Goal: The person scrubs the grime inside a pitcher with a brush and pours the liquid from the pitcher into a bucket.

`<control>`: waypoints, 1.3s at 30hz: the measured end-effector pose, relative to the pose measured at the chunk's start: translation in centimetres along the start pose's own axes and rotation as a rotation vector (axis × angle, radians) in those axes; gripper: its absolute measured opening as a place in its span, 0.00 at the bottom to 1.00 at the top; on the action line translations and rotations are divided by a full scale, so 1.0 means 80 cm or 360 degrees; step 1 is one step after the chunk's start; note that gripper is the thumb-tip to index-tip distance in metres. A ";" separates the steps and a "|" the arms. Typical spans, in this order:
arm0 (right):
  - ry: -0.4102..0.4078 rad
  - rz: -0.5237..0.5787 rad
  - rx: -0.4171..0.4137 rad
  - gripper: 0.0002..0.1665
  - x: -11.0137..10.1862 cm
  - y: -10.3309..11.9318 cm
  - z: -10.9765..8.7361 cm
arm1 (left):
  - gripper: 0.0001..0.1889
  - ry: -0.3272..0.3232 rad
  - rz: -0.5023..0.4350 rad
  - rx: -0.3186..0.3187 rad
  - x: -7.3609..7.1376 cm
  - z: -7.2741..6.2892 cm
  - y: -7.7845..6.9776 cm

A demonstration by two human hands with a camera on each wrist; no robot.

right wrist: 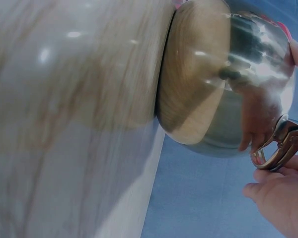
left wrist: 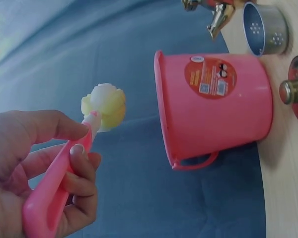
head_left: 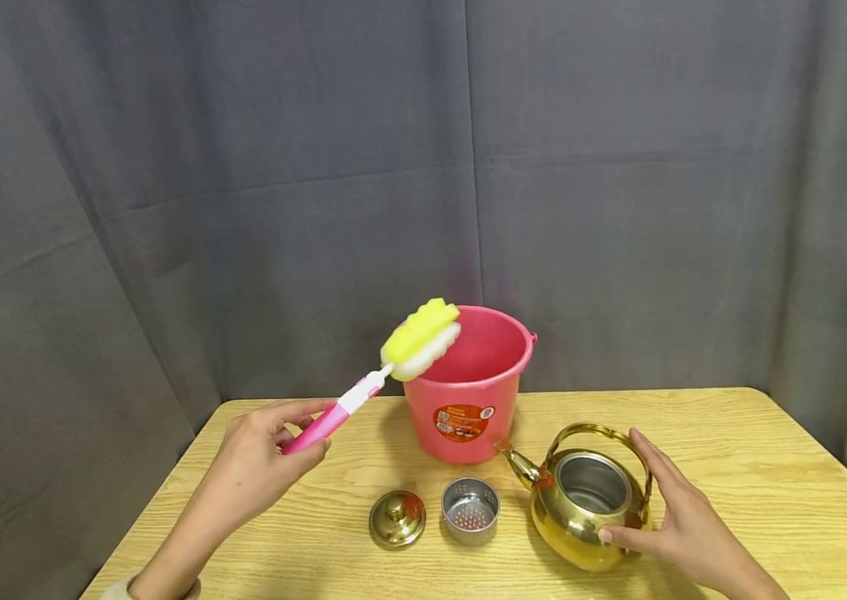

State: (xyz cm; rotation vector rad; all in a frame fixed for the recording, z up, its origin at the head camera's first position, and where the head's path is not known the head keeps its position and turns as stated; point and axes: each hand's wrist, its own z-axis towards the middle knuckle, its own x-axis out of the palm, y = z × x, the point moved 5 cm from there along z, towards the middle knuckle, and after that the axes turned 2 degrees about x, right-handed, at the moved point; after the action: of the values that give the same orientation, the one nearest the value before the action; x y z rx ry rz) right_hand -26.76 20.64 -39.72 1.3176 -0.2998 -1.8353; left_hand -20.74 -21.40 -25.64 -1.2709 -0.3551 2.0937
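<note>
My left hand (head_left: 254, 458) holds a cleaning brush by its pink handle (head_left: 318, 427), lifted above the table. The brush's yellow and white sponge head (head_left: 421, 340) is in front of the pink bucket's rim. At the right, my right hand (head_left: 682, 525) steadies a gold teapot (head_left: 581, 546), its thumb on the body and its fingers against the raised handle. The teapot is lidless and stands upright, spout to the left. In the right wrist view the fingers (right wrist: 280, 191) touch the teapot handle (right wrist: 288, 148).
A pink bucket (head_left: 461, 417) stands at the table's back edge, just beyond the spout. In front of it sit a gold lid (head_left: 397, 518) and a metal strainer (head_left: 471, 521) with a perforated bottom. Grey curtain (head_left: 318, 208) hangs behind the wooden table (head_left: 754, 450).
</note>
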 end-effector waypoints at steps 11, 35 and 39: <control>0.0051 0.0020 0.0054 0.71 0.002 0.000 0.002 | 0.21 0.0067 -0.0034 0.0095 0.022 0.009 -0.014; 0.0044 0.0019 0.0065 0.71 0.000 0.000 0.001 | 0.19 0.0340 -0.0137 0.0244 0.067 0.015 -0.043; 0.0029 0.0013 0.0049 0.72 0.000 0.001 0.001 | 0.19 0.0394 -0.0155 0.0253 0.074 0.015 -0.047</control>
State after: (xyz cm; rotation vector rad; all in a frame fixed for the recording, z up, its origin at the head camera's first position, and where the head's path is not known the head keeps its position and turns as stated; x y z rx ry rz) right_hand -26.78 20.58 -39.61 1.3516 -0.3240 -1.8175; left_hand -22.20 -14.57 -27.10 -1.3690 -0.1352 1.8191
